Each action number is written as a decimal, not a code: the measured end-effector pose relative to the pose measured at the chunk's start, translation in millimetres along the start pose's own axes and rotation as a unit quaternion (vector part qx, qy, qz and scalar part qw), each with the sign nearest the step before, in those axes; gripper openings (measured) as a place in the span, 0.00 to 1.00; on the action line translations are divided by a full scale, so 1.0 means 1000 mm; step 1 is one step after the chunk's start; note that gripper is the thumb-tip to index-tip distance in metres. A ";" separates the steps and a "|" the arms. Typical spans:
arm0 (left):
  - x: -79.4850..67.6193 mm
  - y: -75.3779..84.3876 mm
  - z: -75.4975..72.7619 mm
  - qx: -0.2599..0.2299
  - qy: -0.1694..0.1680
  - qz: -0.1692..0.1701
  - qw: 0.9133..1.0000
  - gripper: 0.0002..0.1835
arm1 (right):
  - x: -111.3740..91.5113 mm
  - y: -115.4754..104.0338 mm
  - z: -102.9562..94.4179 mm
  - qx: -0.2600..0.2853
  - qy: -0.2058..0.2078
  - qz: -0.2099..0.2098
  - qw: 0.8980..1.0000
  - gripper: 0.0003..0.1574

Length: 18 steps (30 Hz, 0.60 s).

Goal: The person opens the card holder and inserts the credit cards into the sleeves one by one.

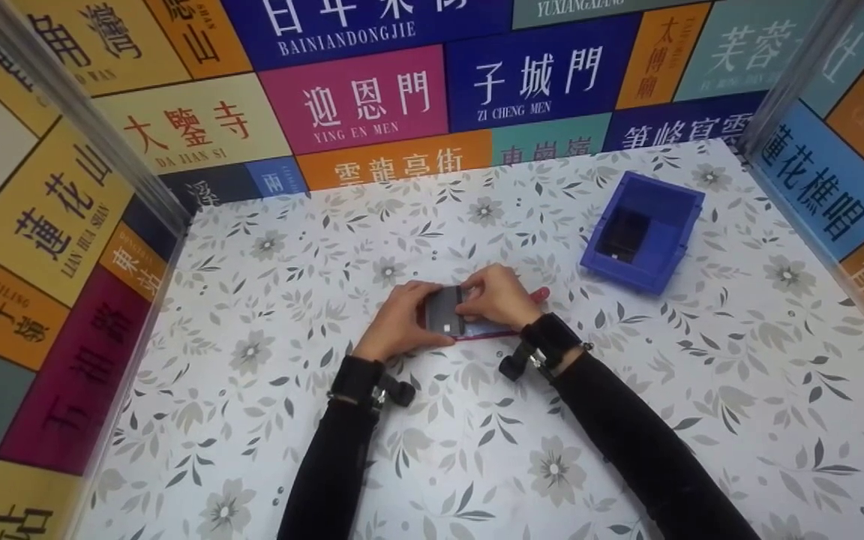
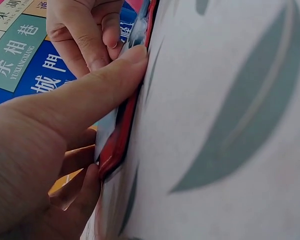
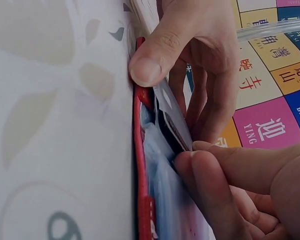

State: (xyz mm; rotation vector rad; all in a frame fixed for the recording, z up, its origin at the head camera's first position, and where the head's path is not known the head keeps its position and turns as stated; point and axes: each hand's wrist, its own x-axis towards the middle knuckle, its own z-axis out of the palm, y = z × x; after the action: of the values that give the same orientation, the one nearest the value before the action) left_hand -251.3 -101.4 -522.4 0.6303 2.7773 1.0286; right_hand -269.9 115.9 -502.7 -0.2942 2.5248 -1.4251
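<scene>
A red card holder (image 2: 121, 137) with clear plastic sleeves (image 3: 162, 182) lies open on the table. On its left part is a dark grey card (image 1: 444, 306) with a small pale square near its lower edge. My left hand (image 1: 400, 319) grips the holder's left end, its thumb on the near edge and its fingers at the far side. From the right, my right hand (image 1: 503, 296) pinches the card's edge between thumb and fingertips. In the right wrist view the card tilts up from the sleeves. Whether part of it sits inside a sleeve is hard to tell.
A blue plastic bin (image 1: 649, 274) stands at the back right, with a dark flat object (image 1: 625, 234) inside. Printed panels (image 1: 357, 97) rise along the back and both sides of the flower-patterned table (image 1: 417, 480).
</scene>
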 end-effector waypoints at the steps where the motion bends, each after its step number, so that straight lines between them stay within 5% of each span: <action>1: 0.000 0.000 0.000 0.000 0.000 -0.001 1.000 0.49 | 0.000 0.000 0.000 0.000 -0.002 -0.001 1.000 0.28; 18: 0.001 -0.002 0.001 0.005 0.010 0.026 1.000 0.47 | -0.002 -0.010 -0.002 0.026 -0.031 0.016 0.999 0.17</action>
State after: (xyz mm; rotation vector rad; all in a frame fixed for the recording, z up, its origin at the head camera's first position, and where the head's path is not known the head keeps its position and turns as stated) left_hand -252.5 -102.0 -523.9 0.7010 2.7989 1.0355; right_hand -267.7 113.2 -493.0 -0.2825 2.4283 -1.4429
